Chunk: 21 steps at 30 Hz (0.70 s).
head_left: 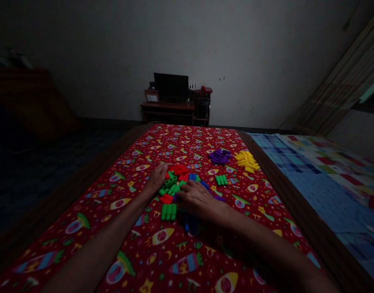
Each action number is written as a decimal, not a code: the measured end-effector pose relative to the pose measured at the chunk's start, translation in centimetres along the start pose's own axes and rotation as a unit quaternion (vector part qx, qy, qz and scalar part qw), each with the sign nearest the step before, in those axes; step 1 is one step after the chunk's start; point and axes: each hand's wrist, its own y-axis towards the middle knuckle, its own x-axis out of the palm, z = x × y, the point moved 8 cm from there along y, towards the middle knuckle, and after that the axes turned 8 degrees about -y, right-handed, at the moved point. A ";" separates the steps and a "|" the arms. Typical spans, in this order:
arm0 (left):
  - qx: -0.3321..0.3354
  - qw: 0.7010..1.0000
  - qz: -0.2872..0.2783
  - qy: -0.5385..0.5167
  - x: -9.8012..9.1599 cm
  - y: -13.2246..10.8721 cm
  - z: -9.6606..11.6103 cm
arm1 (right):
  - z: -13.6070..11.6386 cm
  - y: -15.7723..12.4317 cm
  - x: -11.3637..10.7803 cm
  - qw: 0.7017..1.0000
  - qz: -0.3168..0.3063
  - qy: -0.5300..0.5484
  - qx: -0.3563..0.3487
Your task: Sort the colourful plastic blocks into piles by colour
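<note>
A mixed heap of red, green and blue plastic pieces point(174, 182) lies in the middle of a table under a red patterned cloth point(187, 252). My left hand point(156, 178) cups the heap's left side, fingers curved against the pieces. My right hand point(196, 198) lies flat over the heap's near right side, fingers stretched toward the pieces. Nothing is gripped by either hand as far as I can see. A small green block point(168, 212) sits just in front of the heap, another green block point(221, 179) to its right. Blue pieces point(191, 224) lie under my right wrist.
A purple pile point(220, 156) and a yellow pile point(247, 161) sit sorted at the far right of the cloth. A wooden table edge point(284, 187) borders a blue checked mat point(321, 179). A small desk with a dark screen point(171, 87) stands against the far wall.
</note>
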 end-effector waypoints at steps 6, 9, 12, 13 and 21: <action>0.001 1.000 0.000 -0.013 -0.1 0.1 -0.2 | 0.1 0.9 0.5 0.999 -0.015 0.022 -0.019; -0.003 1.000 0.004 -0.018 -0.1 0.1 -0.3 | 0.8 0.9 0.2 1.000 -0.013 0.004 -0.013; -0.003 1.000 0.004 -0.018 -0.1 0.0 -0.3 | 0.7 0.9 0.8 0.999 -0.019 -0.028 -0.013; -0.004 1.000 0.004 -0.018 -0.1 0.0 -0.3 | 0.6 1.0 1.0 0.999 -0.014 -0.034 -0.016; -0.003 1.000 -0.001 -0.009 -0.2 0.0 -0.2 | 0.2 1.3 1.5 0.997 -0.023 -0.069 -0.022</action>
